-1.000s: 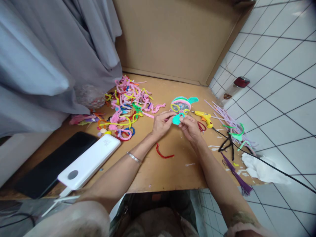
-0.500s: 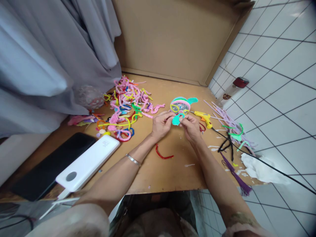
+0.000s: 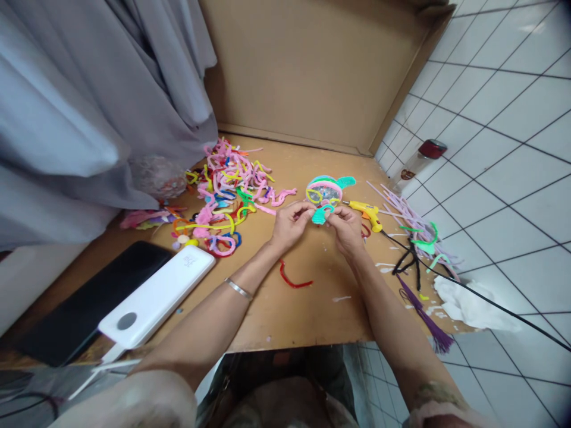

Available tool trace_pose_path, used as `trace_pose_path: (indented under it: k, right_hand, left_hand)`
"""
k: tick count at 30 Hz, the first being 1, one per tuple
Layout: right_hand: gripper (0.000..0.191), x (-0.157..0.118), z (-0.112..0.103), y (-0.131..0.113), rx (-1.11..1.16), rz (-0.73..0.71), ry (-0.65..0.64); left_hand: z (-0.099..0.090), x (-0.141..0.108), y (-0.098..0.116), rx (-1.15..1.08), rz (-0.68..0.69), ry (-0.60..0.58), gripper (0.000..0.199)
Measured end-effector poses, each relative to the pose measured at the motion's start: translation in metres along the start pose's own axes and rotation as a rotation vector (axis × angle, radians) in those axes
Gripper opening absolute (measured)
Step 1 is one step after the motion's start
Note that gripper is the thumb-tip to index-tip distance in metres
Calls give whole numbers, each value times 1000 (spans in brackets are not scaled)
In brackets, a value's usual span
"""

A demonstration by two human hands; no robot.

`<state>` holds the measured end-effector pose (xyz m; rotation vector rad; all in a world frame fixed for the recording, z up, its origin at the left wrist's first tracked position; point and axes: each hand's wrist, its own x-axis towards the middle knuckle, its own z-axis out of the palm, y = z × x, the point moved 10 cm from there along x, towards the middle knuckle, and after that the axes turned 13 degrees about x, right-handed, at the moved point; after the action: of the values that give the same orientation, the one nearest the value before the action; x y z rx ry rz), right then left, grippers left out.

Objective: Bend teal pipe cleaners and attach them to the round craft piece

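Observation:
A teal fuzzy pipe cleaner piece (image 3: 320,217), bent into a loop with a wider flat part, is held up between my two hands. My left hand (image 3: 289,227) pinches its left side, and the fingertips of my right hand (image 3: 347,229) close on its right side. Just beyond it sits a round, clear ornament (image 3: 324,191) wrapped in pink and green bands, with yellow loops on its front and a green fin-like piece at the right. A yellow hot glue gun (image 3: 366,211) lies to the right of my right hand. Nearer me is a curved red pipe cleaner (image 3: 294,280).
Tangled colourful pipe cleaners (image 3: 232,178) heap at the left back. A white power bank (image 3: 156,297) and a black slab (image 3: 98,297) lie front left. On the right are lilac pipe cleaners (image 3: 408,220), a purple tassel (image 3: 428,321), white tissue (image 3: 473,303) and the gun's black cord.
The teal piece has tilted slightly between my fingertips, and its wider part sits a little further right and higher. Both hands keep their pinch; the view has shifted slightly.

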<state>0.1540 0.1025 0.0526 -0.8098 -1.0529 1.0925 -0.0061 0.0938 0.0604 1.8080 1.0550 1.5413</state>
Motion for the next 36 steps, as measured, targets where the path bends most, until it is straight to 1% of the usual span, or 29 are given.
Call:
trace_pose_path:
  k: [3,8,13,18,25,29,36]
  right_hand:
    - [20,1,-2,-2,-34,-18,5]
    - [19,0,0,-3,-57,-38,3]
    - [22,-2,3,2,-53,-2,3]
    - [20,-3,1,3,-50,12,24]
    - [18,-4,0,3,-11,9,38]
    - [21,-4,3,4,7,8,18]
    - [25,-4,2,4,-23,10,12]
  left_hand:
    - [3,0,-12,-134,-93,-18,30]
    - [5,-1,-27,-239,-198,36,42]
    - [17,-5,-28,-278,-251,22,38]
    - [19,-7,-27,-312,-276,46,32]
    - [14,-9,-26,-283,-287,105,25]
    - [13,-9,-25,-279,-282,111,24]
    - [12,-8,-24,-263,-261,107,25]
